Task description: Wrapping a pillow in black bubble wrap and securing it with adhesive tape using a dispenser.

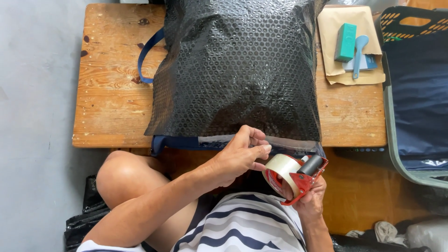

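The right hand (311, 198) wraps from below around a red tape dispenser (298, 175), holding it just off the near edge of the wooden table (112, 102), over the lap. The left hand (240, 154) pinches at the clear tape roll (280, 169) with thumb and fingertips (265, 149), apparently on the free end; whether tape is actually lifted cannot be told. Just beyond, a black bubble-wrap parcel (238, 70) lies along the table's middle, its near end overhanging the near edge, where a strip of clear tape already seems to cross it. A blue strap (147, 53) shows at its left side. Judged step: freeing the tape end. The next move calls for a clean pull without the tape folding on itself. At the far right corner lie a brown envelope (333, 70), a teal block (346, 42) and a blue scoop (359, 51).
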